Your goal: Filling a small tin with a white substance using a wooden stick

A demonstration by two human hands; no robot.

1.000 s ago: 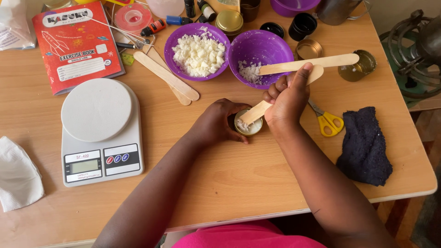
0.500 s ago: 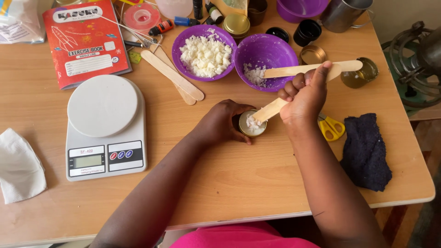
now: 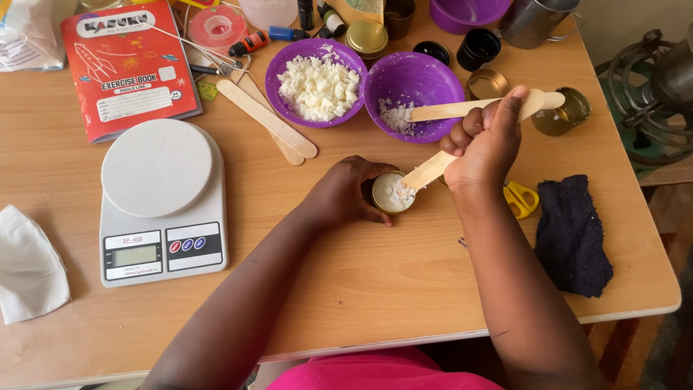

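Tin [image 3: 392,193] w/ white flakes: left hand [image 3: 345,189] grips it at 9 o'clock; right hand [image 3: 485,144] clamps wooden stick [image 3: 427,171], tip inside tin.

Pale wooden bench [image 3: 375,289]; two purple bowls [image 3: 415,79], one [image 3: 315,83] heaped with white flakes [image 3: 317,88]. Gold tin [image 3: 392,193] with white contents; light tan wooden stick [image 3: 427,170]. White kitchen scale [image 3: 162,202], red exercise book [image 3: 126,65], yellow scissors [image 3: 521,199], dark navy cloth [image 3: 572,235], white tissue [image 3: 29,263].
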